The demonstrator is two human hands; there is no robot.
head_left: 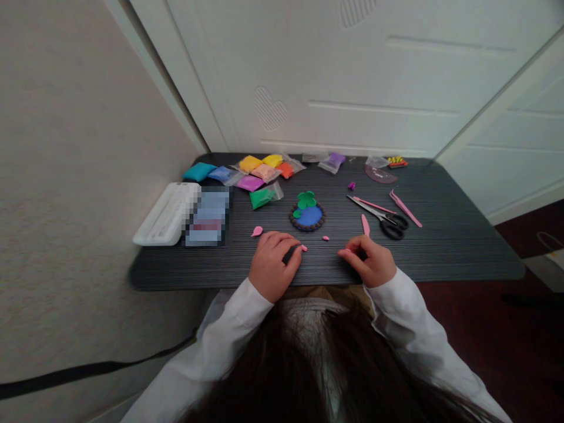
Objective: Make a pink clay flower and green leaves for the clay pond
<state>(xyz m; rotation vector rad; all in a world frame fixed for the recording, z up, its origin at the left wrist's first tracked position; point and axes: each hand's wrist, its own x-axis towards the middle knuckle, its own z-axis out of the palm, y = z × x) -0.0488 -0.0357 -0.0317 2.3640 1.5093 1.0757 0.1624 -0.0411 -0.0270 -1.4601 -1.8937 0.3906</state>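
A small piece of pink modelling clay (304,248) shows at the thumb and fingertips of my left hand (274,265), which is curled in a loose pinch. My right hand (371,262) has thumb and forefinger closed together, with a trace of pink clay between them. Between the hands lies a small pink clay petal shape (325,238). A larger pink clay lump (257,231) rests just beyond my left hand. Behind them sits a round blue clay disc (310,218) edged with dark brown balls, bearing green leaf shapes (306,200). The pink clay knife (365,225) lies beyond my right hand.
Black scissors (390,225), a thin pink stick (374,204) and pink tweezers (405,208) lie right. Bags of coloured clay (264,171) line the back. A white case (167,214) and a blurred phone-like rectangle (208,217) are left. A purple bit (351,186) lies behind the scissors.
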